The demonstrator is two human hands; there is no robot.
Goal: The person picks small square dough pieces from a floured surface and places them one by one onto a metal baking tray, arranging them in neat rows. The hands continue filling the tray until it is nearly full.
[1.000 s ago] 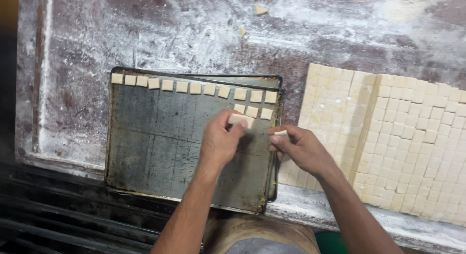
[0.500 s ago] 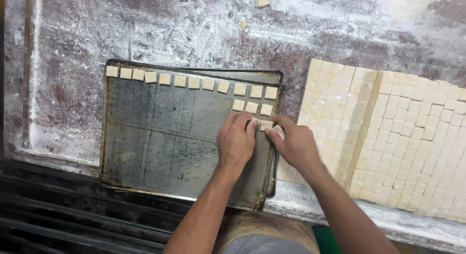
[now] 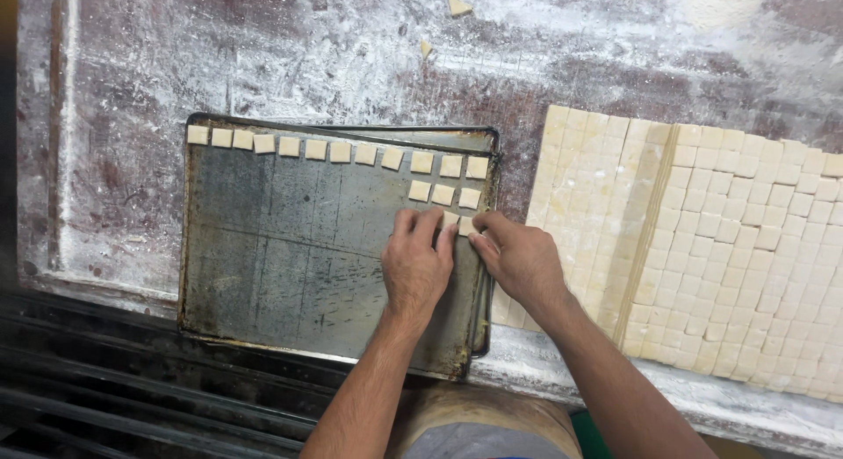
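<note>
A dark, worn metal baking tray (image 3: 263, 248) lies on a floured worktop. One row of small pale dough squares (image 3: 341, 151) runs along its far edge, and a short second row (image 3: 443, 194) starts at the right. My left hand (image 3: 420, 268) rests palm down on the tray, its fingertips on a dough square (image 3: 451, 219) just below that second row. My right hand (image 3: 520, 259) comes in over the tray's right rim, pinching another square (image 3: 466, 226) beside it. The two hands nearly touch.
A large sheet of dough cut into a grid of squares (image 3: 729, 248) covers the worktop right of the tray. Two dough scraps (image 3: 458, 4) lie at the back. Flour dusts the worktop (image 3: 307, 55). Dark metal rails (image 3: 105, 380) run along the near edge.
Both hands have shifted down from the second row to just below it. The right hand has closed in beside the left one. The second row now holds three squares.
</note>
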